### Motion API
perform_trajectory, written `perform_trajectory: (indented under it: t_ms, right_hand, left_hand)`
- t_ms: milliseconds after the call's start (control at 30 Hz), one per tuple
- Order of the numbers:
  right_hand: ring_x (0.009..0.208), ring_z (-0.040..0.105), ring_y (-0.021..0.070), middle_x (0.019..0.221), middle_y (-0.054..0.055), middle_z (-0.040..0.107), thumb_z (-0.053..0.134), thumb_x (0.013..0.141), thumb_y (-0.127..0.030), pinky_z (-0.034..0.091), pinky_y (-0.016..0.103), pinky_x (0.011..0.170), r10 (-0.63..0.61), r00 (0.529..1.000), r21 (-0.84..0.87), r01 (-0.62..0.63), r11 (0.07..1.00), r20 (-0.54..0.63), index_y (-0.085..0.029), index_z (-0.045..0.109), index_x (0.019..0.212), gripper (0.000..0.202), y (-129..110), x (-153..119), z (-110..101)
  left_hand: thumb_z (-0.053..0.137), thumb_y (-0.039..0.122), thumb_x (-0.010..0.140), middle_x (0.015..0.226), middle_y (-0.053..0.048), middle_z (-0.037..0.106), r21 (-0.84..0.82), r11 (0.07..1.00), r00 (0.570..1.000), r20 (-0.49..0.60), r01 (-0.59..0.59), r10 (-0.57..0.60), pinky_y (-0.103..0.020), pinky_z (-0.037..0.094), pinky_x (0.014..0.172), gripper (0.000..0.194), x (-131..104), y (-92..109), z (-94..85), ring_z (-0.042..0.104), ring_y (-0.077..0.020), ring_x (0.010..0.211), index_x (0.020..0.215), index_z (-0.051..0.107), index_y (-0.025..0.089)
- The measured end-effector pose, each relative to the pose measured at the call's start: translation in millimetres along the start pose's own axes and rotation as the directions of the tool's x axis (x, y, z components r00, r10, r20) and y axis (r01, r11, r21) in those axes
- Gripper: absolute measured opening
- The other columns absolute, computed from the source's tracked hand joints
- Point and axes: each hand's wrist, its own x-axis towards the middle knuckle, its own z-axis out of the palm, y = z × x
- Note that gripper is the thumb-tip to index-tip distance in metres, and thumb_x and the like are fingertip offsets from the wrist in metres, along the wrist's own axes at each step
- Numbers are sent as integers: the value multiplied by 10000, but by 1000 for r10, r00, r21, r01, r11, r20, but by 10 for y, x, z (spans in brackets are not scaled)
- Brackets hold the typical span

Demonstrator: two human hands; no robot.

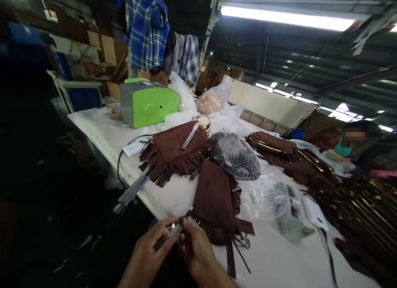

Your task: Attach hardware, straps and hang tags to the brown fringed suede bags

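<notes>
Both my hands are at the table's front edge, close together. My left hand (151, 246) has its fingers bent round a small clear plastic piece (176, 231). The fingers of my right hand (197, 246) pinch near the other end of that piece, beside a metal ring (197, 221) on a brown fringed bag (215, 193). The bag lies flat on the white table (176, 193), its straps trailing to the right. Behind it lies a second brown fringed bag (176, 145) with a clear strip on top, and a grey speckled cap-like item (234, 155).
A green and grey machine (150, 104) stands at the back left. Plastic bags (260, 195) and a clear box (293, 217) are to the right. Brown pieces with gold edges (356, 205) are piled at the right, where a person (350, 143) is.
</notes>
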Motion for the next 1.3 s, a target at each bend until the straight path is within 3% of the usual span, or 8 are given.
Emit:
perform_trajectory:
  t_ms: [167, 400, 600, 700, 867, 1033, 1167, 1300]
  right_hand:
    - [427, 457, 64, 552, -59, 540, 855, 496, -354, 295, 152, 388, 24, 999, 53, -22, 998, -36, -182, 590, 743, 401, -80, -109, -26]
    - [395, 458, 48, 573, -26, 601, 826, 498, -309, 293, 142, 360, 48, 999, 68, -48, 997, -4, -135, 642, 751, 358, -184, -178, 34]
    - [404, 528, 71, 662, 34, 665, 812, 538, -425, 336, 154, 344, 97, 995, 38, -96, 995, -32, -93, 676, 819, 456, -222, -193, -25]
    - [360, 471, 55, 575, 13, 622, 838, 494, -414, 297, 148, 311, 74, 996, 10, -74, 997, -46, -87, 657, 742, 449, -200, -140, -33]
    - [365, 468, 46, 710, 53, 701, 829, 526, -324, 257, 135, 304, 106, 990, 72, -99, 992, -94, -107, 647, 810, 401, -297, -149, -26]
    - [360, 415, 12, 728, 52, 714, 819, 576, -197, 274, 115, 321, 211, 977, 235, -209, 949, 16, -104, 637, 841, 334, -459, -206, -67]
    - [403, 498, 43, 676, 20, 688, 846, 561, -161, 395, 139, 369, 263, 963, 242, -269, 932, 59, -106, 637, 843, 355, -461, -212, -79]
    - [402, 493, 40, 662, 22, 686, 921, 513, -231, 408, 142, 364, 200, 977, 144, -209, 967, 70, -93, 644, 836, 447, -421, -198, -94]
  left_hand:
    - [549, 460, 907, 1190, -38, 706, -98, 995, 999, 33, 34, -31, -245, 546, 892, 286, -40, 36, 7, 686, -207, 1039, 871, 730, 241]
    - [601, 353, 894, 1115, -16, 737, 159, 964, 975, -23, -215, 222, -183, 532, 899, 140, -127, -76, 93, 706, -162, 998, 855, 698, 259]
    - [640, 360, 874, 1105, 5, 741, 164, 948, 960, -20, -272, 278, -138, 522, 875, 109, -133, -205, 184, 712, -139, 977, 915, 707, 284]
    - [637, 390, 871, 1086, 2, 744, 52, 978, 979, 9, -204, 204, -135, 513, 867, 143, -110, -154, 170, 709, -146, 975, 883, 724, 277]
    - [624, 499, 844, 903, -37, 726, -187, 980, 998, 26, 63, -59, -208, 509, 816, 322, -45, -69, 64, 678, -195, 878, 768, 725, 202]
    - [704, 602, 711, 602, 7, 589, -359, 863, 935, 123, 355, -333, -209, 421, 562, 456, -17, -156, 50, 521, -137, 583, 696, 664, 148]
    - [746, 617, 647, 610, 17, 563, -463, 780, 907, 222, 421, -357, -207, 379, 547, 493, -18, -182, 112, 470, -119, 570, 746, 633, 147]
    - [733, 595, 671, 627, 16, 549, -406, 822, 916, 207, 400, -344, -209, 367, 580, 471, -9, -229, 149, 448, -120, 607, 707, 621, 139]
